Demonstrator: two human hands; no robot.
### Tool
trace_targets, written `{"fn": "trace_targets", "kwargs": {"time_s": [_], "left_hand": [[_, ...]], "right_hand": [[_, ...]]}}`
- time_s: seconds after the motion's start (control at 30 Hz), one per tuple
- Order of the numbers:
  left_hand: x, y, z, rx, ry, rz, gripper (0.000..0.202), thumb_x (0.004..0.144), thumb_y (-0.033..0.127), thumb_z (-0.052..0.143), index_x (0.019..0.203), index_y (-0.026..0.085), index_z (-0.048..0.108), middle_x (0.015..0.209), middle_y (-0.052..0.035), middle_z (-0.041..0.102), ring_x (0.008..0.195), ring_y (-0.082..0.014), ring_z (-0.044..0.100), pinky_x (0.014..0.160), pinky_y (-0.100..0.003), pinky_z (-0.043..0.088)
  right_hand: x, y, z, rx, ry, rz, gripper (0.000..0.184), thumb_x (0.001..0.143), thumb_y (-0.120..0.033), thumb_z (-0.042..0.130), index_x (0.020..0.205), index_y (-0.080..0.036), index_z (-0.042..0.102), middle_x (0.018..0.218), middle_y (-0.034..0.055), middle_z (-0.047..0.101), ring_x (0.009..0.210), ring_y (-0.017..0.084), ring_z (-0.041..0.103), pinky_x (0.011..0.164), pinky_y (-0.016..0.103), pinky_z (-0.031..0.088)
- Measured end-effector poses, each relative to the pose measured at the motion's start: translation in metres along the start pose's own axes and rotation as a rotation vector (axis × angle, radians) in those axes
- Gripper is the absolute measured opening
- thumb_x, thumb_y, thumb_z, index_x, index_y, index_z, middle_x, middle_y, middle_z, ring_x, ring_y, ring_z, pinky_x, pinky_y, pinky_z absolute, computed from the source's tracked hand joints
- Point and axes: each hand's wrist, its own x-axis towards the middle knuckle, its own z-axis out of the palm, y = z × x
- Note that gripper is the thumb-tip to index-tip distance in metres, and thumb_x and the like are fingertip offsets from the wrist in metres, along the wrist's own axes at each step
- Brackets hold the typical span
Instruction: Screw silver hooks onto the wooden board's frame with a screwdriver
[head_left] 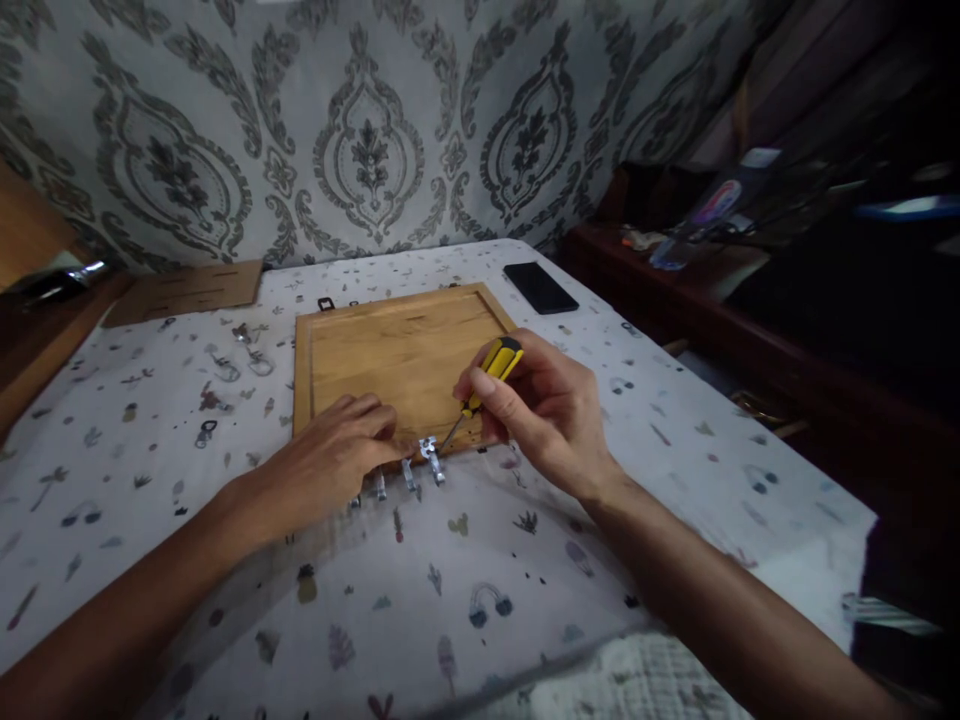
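A light wooden board with a raised border lies flat on the cloth-covered table. Along its near edge runs a row of shiny metal hooks, several of them partly hidden by my left hand. That hand rests on the board's near left part with its fingers curled, one fingertip against the rightmost hook. My right hand is closed around the yellow and black handle of a screwdriver. Tilted down to the left, the screwdriver's thin shaft ends at or just beside the rightmost hook; exact contact cannot be made out.
Loose metal hooks lie left of the board, near a piece of brown cardboard. A black phone lies at the back right. Beyond the table's right edge, a clear plastic bottle stands on a dark red surface.
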Motion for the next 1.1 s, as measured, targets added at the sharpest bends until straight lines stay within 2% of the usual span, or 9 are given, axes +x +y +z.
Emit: {"fn": "trace_targets", "kwargs": {"time_s": [0.17,0.5,0.73,0.87,1.1], "left_hand": [[0.0001,-0.0005,-0.001,-0.013,-0.002,0.001,0.044,0.097,-0.003,0.049,0.117,0.025,0.078,0.092,-0.004,0.06,0.091,-0.0214,0.055,0.08,-0.033,0.04],[-0.0022,-0.0024,0.0058,-0.012,0.019,-0.014,0.052,0.095,-0.006,0.045,0.121,0.026,0.077,0.093,-0.0046,0.061,0.093,-0.0222,0.055,0.083,-0.035,0.043],[-0.0011,-0.0014,0.0051,-0.016,0.027,-0.001,0.044,0.099,-0.001,0.045,0.113,0.024,0.078,0.088,-0.0045,0.059,0.09,-0.0218,0.054,0.08,-0.034,0.042],[-0.0003,-0.0008,0.0052,-0.013,0.038,-0.001,0.039,0.102,0.003,0.048,0.116,0.024,0.077,0.089,-0.0046,0.06,0.089,-0.022,0.054,0.079,-0.035,0.042],[0.0011,0.0029,-0.001,-0.029,-0.006,-0.022,0.038,0.097,-0.002,0.054,0.111,0.023,0.078,0.091,-0.0038,0.061,0.092,-0.0218,0.056,0.082,-0.034,0.041]], "right_hand": [[-0.0016,0.0052,-0.0013,-0.019,-0.028,-0.018,0.037,0.093,-0.053,0.076,0.086,-0.019,0.062,0.075,0.0002,0.068,0.05,0.007,0.055,0.042,0.02,0.045],[0.0003,0.0083,-0.0008,-0.003,-0.031,-0.023,0.04,0.092,-0.056,0.075,0.087,-0.019,0.06,0.075,0.0012,0.068,0.052,0.007,0.056,0.04,0.018,0.046],[0.0006,0.0096,0.0003,0.007,-0.047,-0.028,0.039,0.092,-0.054,0.076,0.086,-0.019,0.06,0.076,0.0006,0.068,0.049,0.006,0.056,0.041,0.018,0.048],[0.0001,0.0078,0.0015,0.012,-0.034,-0.007,0.04,0.091,-0.056,0.077,0.086,-0.02,0.06,0.077,0.0014,0.07,0.052,0.007,0.057,0.042,0.018,0.048],[-0.0011,0.0061,0.0019,-0.032,-0.034,-0.034,0.039,0.093,-0.055,0.076,0.085,-0.019,0.061,0.075,-0.0004,0.065,0.05,0.007,0.057,0.042,0.02,0.046]]}}
